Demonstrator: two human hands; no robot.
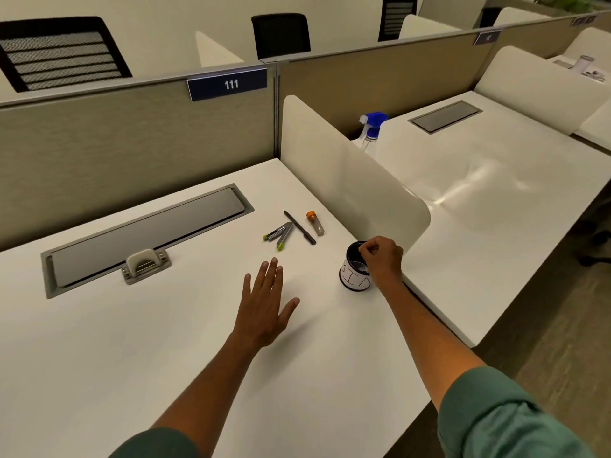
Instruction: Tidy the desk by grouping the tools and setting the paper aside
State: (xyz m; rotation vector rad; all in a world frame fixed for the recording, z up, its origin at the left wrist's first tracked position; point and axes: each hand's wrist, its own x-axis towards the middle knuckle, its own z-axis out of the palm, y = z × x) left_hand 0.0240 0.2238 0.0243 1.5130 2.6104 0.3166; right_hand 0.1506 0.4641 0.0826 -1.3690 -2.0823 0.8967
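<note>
On the white desk (99, 342) lie a grey stapler with green tips (279, 235), a black pen (300, 227) and a small tube with an orange cap (315, 222), close together near the divider. A white hole punch (143, 264) sits on the grey cable cover to the left. My right hand (383, 257) pinches the rim of a black-and-white cup (354, 276) standing by the divider. My left hand (267, 302) hovers flat over the desk with fingers spread, holding nothing, just short of the stapler. No paper is visible.
A white curved divider (347, 180) borders the desk on the right. A grey cable cover (145, 233) lies at the back. Behind the divider stands a spray bottle with a blue head (373, 127) on the neighbouring desk. A beige partition labelled 111 (228, 84) closes the back.
</note>
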